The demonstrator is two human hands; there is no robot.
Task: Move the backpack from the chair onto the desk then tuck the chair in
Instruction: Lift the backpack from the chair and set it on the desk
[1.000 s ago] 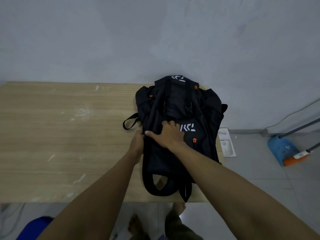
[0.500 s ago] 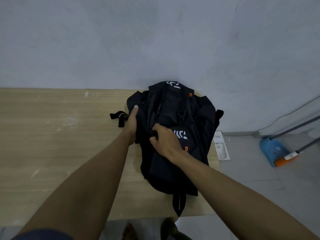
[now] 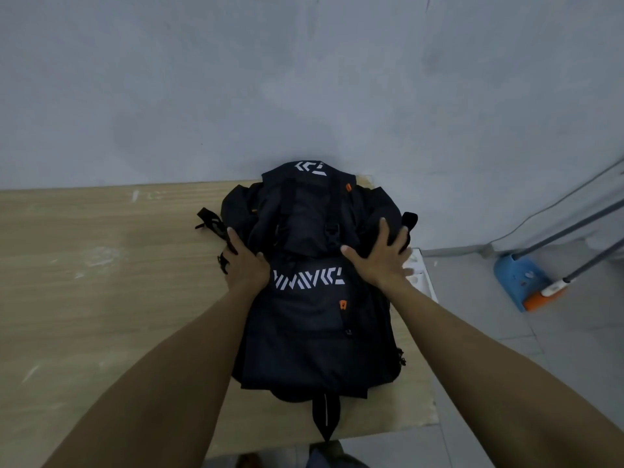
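The black backpack (image 3: pixel 314 315) with white lettering and small orange tags lies flat on the right end of the wooden desk (image 3: pixel 101 282), its top against the wall. My left hand (image 3: pixel 244 261) rests flat on its left side with fingers spread. My right hand (image 3: pixel 383 258) presses flat on its upper right side, fingers apart. Neither hand is closed around the fabric. One strap hangs over the desk's front edge. The chair is out of view.
A grey wall stands right behind the desk. To the right, on the tiled floor, are a blue dustpan (image 3: pixel 516 282) with an orange edge, two long grey handles (image 3: pixel 567 231), and a white flat item (image 3: pixel 423 278) beside the desk's end.
The backpack has slid farther onto the desk toward the wall. My right hand moved from the bag's middle to its right side and both hands opened flat on it.
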